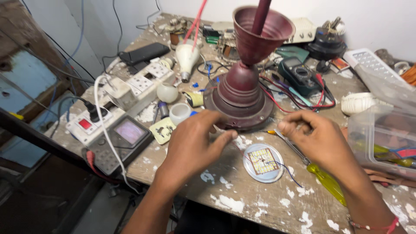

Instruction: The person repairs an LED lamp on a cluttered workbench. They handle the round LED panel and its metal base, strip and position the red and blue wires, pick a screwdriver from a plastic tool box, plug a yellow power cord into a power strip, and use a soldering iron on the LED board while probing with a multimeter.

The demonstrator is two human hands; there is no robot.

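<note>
While both hands close on the maroon fan motor housing (239,102) at bench centre, left hand (193,145) fingers spread loose, right hand (323,138) pinching a thin wire, it looks heavy, rigid metal, prob best gripped by the base rim.

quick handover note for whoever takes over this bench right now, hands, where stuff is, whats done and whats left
Left hand: empty, fingers spread, touching the rim of the dark red fan base at its front edge.
Right hand: at the base's right edge, fingers pinched; whether they grip anything cannot be told. The yellow-handled screwdriver lies on the table under this hand.
The round LED board, with thin wires attached, lies loose on the table in front of the base, between the hands. The multimeter sits behind, right.
Done: base stands upright on the bench.
Left: LED board is not mounted in anything.
</note>
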